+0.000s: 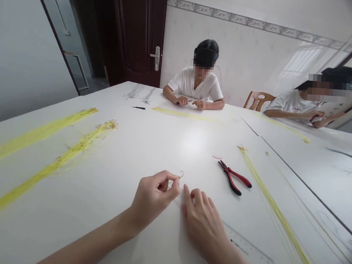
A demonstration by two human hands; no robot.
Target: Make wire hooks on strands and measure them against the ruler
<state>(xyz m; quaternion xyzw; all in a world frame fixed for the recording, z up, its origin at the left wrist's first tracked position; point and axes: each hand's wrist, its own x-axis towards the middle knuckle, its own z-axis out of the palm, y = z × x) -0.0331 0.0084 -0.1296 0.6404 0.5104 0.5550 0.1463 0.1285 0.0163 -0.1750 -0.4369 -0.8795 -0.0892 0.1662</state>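
Between the thumb and index finger of my left hand [156, 195], a small fish hook [181, 174] is pinched, its bent end sticking up past the fingertips. My right hand [203, 214] is just to the right, low over the white table [121, 224]. Its index finger stretches forward near the hook, and the other fingers are loosely bent. I see nothing held in it, though its underside is hidden. Pliers [233, 178] with red and black handles lie beyond the right hand. A clear ruler [249, 241] lies partly under the right forearm.
Bundles of yellow line with hooks at their ends lie left [72, 153] and right [268, 194]. A small red piece [217, 157] is near the pliers. Two people sit across the table, one at the far side [197, 83], one at the right [298, 106]. Dark tweezers [139, 107] lie far off.
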